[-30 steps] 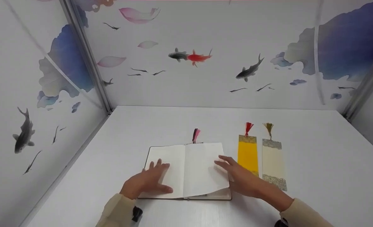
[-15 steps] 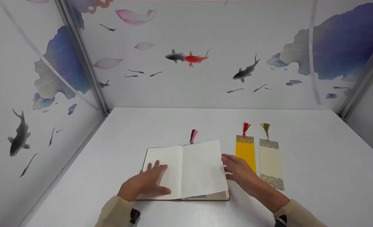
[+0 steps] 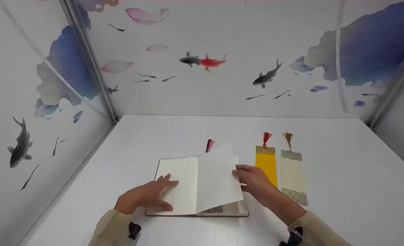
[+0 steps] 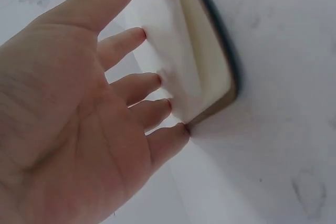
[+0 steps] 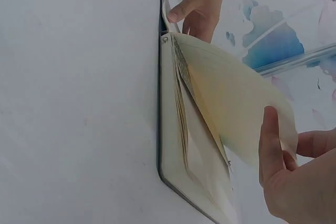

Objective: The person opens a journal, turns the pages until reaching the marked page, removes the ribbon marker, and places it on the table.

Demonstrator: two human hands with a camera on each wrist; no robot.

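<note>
An open notebook (image 3: 177, 167) with blank pages lies on the white table. My left hand (image 3: 147, 194) rests on its left page with the fingers spread, and the left wrist view has those fingertips at the page edge. On the other side, my right hand (image 3: 260, 186) pinches the outer edge of a page (image 3: 219, 184), which stands lifted off the pages below. Under that page shows the glittery end of a bookmark (image 3: 213, 209); most of it is hidden. A black and pink tassel (image 3: 210, 145) sticks out past the notebook's top edge.
To the right of the notebook lie a yellow bookmark (image 3: 266, 165) with a red tassel and a cream bookmark (image 3: 292, 174) with an olive tassel. Printed walls with fish and petals enclose the table (image 3: 352, 164) at the back and sides.
The right hand has come in to the page's edge, taken hold of it and raised it, uncovering more of the bookmark's glittery end. My left hand has slid slightly left on its page.
</note>
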